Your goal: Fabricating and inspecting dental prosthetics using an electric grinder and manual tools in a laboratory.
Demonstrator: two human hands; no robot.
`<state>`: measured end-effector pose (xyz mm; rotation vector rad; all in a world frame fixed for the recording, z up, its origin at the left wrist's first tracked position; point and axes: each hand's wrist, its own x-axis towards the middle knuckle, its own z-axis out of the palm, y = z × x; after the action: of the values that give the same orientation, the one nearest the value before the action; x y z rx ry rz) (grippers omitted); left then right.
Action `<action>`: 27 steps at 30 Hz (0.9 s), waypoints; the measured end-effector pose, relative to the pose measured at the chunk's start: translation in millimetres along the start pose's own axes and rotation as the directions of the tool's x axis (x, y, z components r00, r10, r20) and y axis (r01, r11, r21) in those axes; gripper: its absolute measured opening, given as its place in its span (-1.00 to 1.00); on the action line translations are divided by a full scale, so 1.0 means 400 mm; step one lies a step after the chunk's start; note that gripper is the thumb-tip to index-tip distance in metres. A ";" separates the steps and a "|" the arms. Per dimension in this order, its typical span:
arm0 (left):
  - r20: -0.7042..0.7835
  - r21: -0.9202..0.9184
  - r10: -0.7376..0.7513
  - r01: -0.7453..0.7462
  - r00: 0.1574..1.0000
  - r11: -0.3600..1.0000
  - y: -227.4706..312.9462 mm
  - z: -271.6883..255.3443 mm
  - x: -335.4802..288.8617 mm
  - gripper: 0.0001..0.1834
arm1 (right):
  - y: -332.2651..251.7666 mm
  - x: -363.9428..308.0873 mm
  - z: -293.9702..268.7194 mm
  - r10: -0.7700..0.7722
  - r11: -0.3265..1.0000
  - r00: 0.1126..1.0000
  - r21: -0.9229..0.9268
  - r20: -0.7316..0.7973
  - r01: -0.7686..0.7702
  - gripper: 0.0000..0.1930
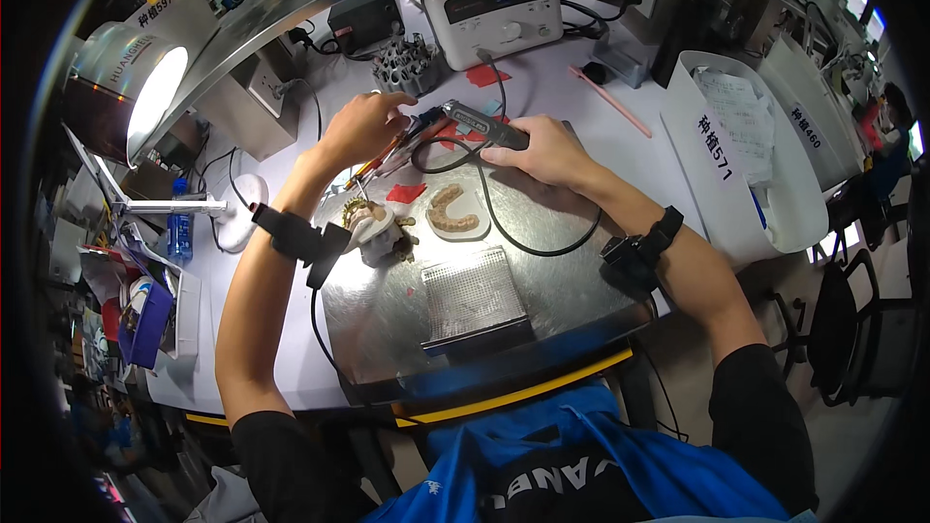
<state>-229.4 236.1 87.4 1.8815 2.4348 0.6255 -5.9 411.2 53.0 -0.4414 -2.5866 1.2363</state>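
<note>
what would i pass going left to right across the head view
Lit, shiny cylindrical lamp, bare left hand, beige horseshoe-shaped dental model, slim pink stick, large white plastic bin.

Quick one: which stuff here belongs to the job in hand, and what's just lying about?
Likely in the job:
grey corded handpiece, in the right hand
thin tools, beside the left hand
horseshoe-shaped dental model
white control box, display lit
lit lamp

Probably just lying about:
pink stick
blue bottle
white bin
</note>
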 end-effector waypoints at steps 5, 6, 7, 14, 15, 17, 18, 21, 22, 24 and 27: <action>0.133 0.234 -0.178 0.144 0.975 0.962 0.002 0.040 0.046 -0.76 | -0.003 -0.009 0.000 0.071 0.996 0.997 0.059 0.006 -0.071 -0.58; 0.130 0.238 -0.186 0.151 0.974 0.959 0.005 0.044 0.050 -0.76 | -0.001 -0.010 0.000 0.064 0.996 0.998 0.061 0.011 -0.065 -0.58; 0.155 0.296 -0.203 0.151 0.967 0.943 0.013 0.046 0.061 -0.80 | 0.002 -0.009 -0.002 0.049 0.997 0.999 0.063 0.009 -0.049 -0.59; -0.092 -0.218 -0.270 0.245 0.958 0.945 -0.017 -0.058 0.029 -0.79 | 0.002 -0.012 0.008 -0.017 0.993 0.998 0.118 -0.060 0.024 -0.59; -0.093 -0.427 -0.403 0.329 0.910 0.842 0.033 -0.104 0.009 -0.77 | 0.001 -0.018 0.005 -0.009 0.992 0.998 0.124 -0.061 0.017 -0.59; -0.192 -0.743 -0.458 0.176 0.868 0.646 0.075 -0.137 -0.048 -0.70 | -0.027 -0.030 -0.012 -0.060 0.996 0.995 0.059 -0.077 0.065 -0.55; -0.172 -0.860 -0.480 0.106 0.860 0.499 0.116 -0.136 -0.074 -0.66 | -0.035 -0.042 -0.015 -0.093 0.992 0.992 0.075 -0.087 0.099 -0.52; -0.233 -0.925 -0.445 -0.056 0.865 0.376 0.152 -0.071 -0.174 -0.61 | -0.054 -0.064 0.021 -0.254 0.961 0.966 0.104 -0.039 0.257 -0.54; -0.245 -0.921 -0.450 -0.061 0.858 0.385 0.183 -0.047 -0.183 -0.60 | -0.064 -0.081 0.020 -0.266 0.957 0.964 0.118 -0.021 0.267 -0.57; -0.304 -0.908 -0.498 -0.090 0.812 0.408 0.241 -0.012 -0.204 -0.58 | -0.069 -0.093 0.040 -0.343 0.937 0.939 0.071 -0.006 0.342 -0.59; -0.316 -0.892 -0.452 -0.099 0.834 0.442 0.256 0.022 -0.229 -0.67 | -0.084 -0.112 0.054 -0.333 0.942 0.943 0.047 0.013 0.332 -0.59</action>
<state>-106.5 174.4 89.2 1.0038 1.7130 2.1000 22.8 359.1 62.5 0.0217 -2.5082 1.1778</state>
